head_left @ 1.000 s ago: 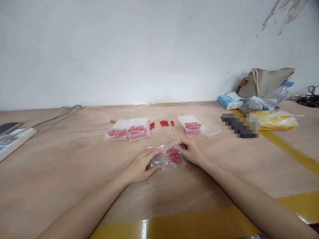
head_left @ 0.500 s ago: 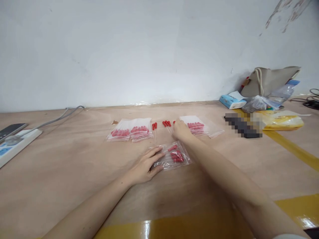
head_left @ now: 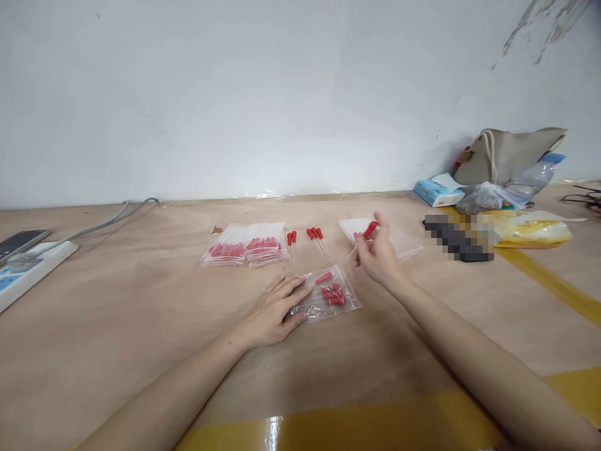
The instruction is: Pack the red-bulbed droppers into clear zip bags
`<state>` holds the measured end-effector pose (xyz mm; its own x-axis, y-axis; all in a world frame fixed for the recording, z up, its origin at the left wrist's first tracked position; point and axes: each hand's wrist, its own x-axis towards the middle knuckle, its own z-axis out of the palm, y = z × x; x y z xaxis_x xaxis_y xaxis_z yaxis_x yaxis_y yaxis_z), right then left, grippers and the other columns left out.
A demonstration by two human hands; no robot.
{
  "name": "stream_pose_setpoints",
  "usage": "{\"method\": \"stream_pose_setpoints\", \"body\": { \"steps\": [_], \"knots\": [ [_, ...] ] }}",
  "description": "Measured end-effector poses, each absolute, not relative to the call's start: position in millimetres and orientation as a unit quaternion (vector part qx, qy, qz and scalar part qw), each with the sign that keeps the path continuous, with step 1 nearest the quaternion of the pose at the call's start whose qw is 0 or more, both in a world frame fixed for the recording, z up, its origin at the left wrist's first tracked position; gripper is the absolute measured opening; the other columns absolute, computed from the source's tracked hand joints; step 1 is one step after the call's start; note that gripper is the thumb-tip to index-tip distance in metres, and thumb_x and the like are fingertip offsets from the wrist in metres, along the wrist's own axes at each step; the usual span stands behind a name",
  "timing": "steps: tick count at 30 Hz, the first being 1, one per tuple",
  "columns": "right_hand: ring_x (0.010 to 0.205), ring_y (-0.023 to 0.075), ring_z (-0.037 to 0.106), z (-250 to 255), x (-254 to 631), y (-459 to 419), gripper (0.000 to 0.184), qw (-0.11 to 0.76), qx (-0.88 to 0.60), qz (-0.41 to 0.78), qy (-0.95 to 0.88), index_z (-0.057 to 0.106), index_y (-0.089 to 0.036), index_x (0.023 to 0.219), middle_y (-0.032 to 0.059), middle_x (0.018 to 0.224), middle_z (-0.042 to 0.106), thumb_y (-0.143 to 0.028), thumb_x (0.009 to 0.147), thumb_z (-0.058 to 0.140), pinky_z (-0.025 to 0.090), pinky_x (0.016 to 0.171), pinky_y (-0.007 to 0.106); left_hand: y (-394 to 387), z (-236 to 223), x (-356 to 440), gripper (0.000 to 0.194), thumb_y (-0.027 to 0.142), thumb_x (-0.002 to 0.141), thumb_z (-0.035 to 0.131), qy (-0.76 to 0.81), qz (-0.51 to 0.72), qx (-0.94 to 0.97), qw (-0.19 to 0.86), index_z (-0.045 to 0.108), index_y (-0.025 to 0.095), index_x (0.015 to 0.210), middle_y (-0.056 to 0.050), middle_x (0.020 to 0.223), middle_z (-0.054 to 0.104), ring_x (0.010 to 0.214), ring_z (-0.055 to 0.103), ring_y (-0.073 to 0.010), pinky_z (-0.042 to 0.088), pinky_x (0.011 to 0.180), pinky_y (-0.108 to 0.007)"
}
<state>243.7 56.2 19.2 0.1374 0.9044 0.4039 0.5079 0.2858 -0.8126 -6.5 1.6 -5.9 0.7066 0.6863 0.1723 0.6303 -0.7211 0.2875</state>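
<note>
My left hand (head_left: pixel 278 313) lies with fingers spread, pressing the left edge of a clear zip bag (head_left: pixel 313 310) flat on the table. Inside that bag are several red-bulbed droppers (head_left: pixel 332 293). Raised over the right side, my right hand (head_left: pixel 378 255) pinches a dropper (head_left: pixel 370 230), its red bulb up and thin clear stem pointing down left. Behind the bag lie three loose droppers (head_left: pixel 315 233) and a pair of droppers (head_left: pixel 292 238). A stack of filled bags (head_left: pixel 350 227) is partly hidden behind my right hand.
More filled bags (head_left: pixel 244 244) lie left of the loose droppers. At the far left are a power strip (head_left: pixel 37 275) and a phone (head_left: pixel 21 243). To the right sit a blue tissue pack (head_left: pixel 437 191), a yellow packet (head_left: pixel 533 228) and a grey bag (head_left: pixel 511 150) against the wall.
My right hand has moved right and lifted away from the row of loose droppers, with one dropper now in its fingers. My left hand has stayed on the zip bag.
</note>
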Motion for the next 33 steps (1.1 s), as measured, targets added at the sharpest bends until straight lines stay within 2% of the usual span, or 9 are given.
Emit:
{"method": "stream_pose_setpoints", "body": {
  "steps": [3, 6, 12, 15, 24, 28, 31, 33],
  "knots": [
    [0.048, 0.0099, 0.053, 8, 263, 38, 0.066, 0.609, -0.517, 0.24, -0.552, 0.004, -0.024, 0.133, 0.0001, 0.082, 0.049, -0.029, 0.081, 0.044, 0.051, 0.05, 0.029, 2, -5, -7, 0.047, 0.036, 0.089, 0.043, 0.357, 0.139, 0.917, 0.109, 0.032, 0.026, 0.134, -0.007, 0.139, 0.032, 0.128, 0.028, -0.0216, 0.021, 0.106, -0.045],
    [0.049, 0.0091, 0.053, -1, 266, 32, 0.064, 0.637, -0.502, 0.286, -0.51, 0.012, -0.025, 0.129, -0.0023, 0.079, 0.046, -0.031, 0.078, 0.049, 0.052, 0.051, 0.028, 2, -4, -7, 0.046, 0.036, 0.089, 0.043, 0.353, 0.145, 0.917, 0.114, 0.033, 0.027, 0.133, -0.006, 0.139, 0.032, 0.128, 0.029, -0.0221, 0.022, 0.106, -0.046],
    [0.051, 0.0106, 0.056, -16, 250, 33, 0.062, 0.623, -0.482, 0.374, -0.489, 0.02, -0.025, 0.125, -0.0013, 0.081, 0.048, -0.033, 0.075, 0.055, 0.054, 0.051, 0.03, 1, -4, -8, 0.044, 0.036, 0.089, 0.043, 0.359, 0.147, 0.914, 0.12, 0.037, 0.026, 0.131, -0.006, 0.139, 0.033, 0.128, 0.03, -0.0216, 0.022, 0.106, -0.045],
    [0.053, 0.0124, 0.057, -21, 244, 31, 0.061, 0.615, -0.474, 0.403, -0.485, 0.02, -0.025, 0.125, -0.0031, 0.075, 0.048, -0.032, 0.075, 0.055, 0.055, 0.053, 0.032, 1, -3, -7, 0.044, 0.036, 0.089, 0.043, 0.357, 0.149, 0.914, 0.124, 0.036, 0.026, 0.131, -0.006, 0.139, 0.033, 0.127, 0.03, -0.0216, 0.022, 0.106, -0.045],
    [0.056, 0.0139, 0.06, -19, 245, 27, 0.063, 0.606, -0.475, 0.437, -0.465, 0.024, -0.025, 0.125, -0.0067, 0.067, 0.049, -0.035, 0.072, 0.059, 0.055, 0.058, 0.033, 1, -2, -7, 0.044, 0.036, 0.089, 0.044, 0.357, 0.151, 0.913, 0.125, 0.037, 0.024, 0.13, -0.007, 0.137, 0.035, 0.127, 0.03, -0.0213, 0.021, 0.107, -0.045],
    [0.059, 0.0128, 0.061, -23, 245, 29, 0.051, 0.588, -0.478, 0.486, -0.435, 0.038, -0.022, 0.112, -0.0059, 0.068, 0.052, -0.04, 0.069, 0.06, 0.054, 0.062, 0.033, 0, -2, -7, 0.044, 0.036, 0.089, 0.044, 0.358, 0.154, 0.912, 0.125, 0.037, 0.024, 0.13, -0.007, 0.137, 0.035, 0.127, 0.031, -0.0214, 0.024, 0.106, -0.044],
    [0.057, 0.0116, 0.058, -24, 247, 27, 0.039, 0.521, -0.501, 0.504, -0.472, 0.052, -0.017, 0.095, -0.0023, 0.067, 0.056, -0.043, 0.067, 0.061, 0.052, 0.059, 0.03, 0, -2, -7, 0.044, 0.036, 0.089, 0.045, 0.358, 0.156, 0.912, 0.127, 0.037, 0.025, 0.131, -0.006, 0.137, 0.036, 0.127, 0.031, -0.0222, 0.024, 0.105, -0.045],
    [0.054, 0.0106, 0.054, -23, 248, 26, 0.036, 0.48, -0.516, 0.472, -0.531, 0.058, -0.016, 0.091, -0.001, 0.066, 0.058, -0.042, 0.067, 0.061, 0.049, 0.054, 0.027, 0, -2, -7, 0.044, 0.036, 0.088, 0.045, 0.358, 0.156, 0.912, 0.127, 0.036, 0.026, 0.131, -0.006, 0.137, 0.036, 0.127, 0.031, -0.0226, 0.024, 0.105, -0.046]
  ]
}}
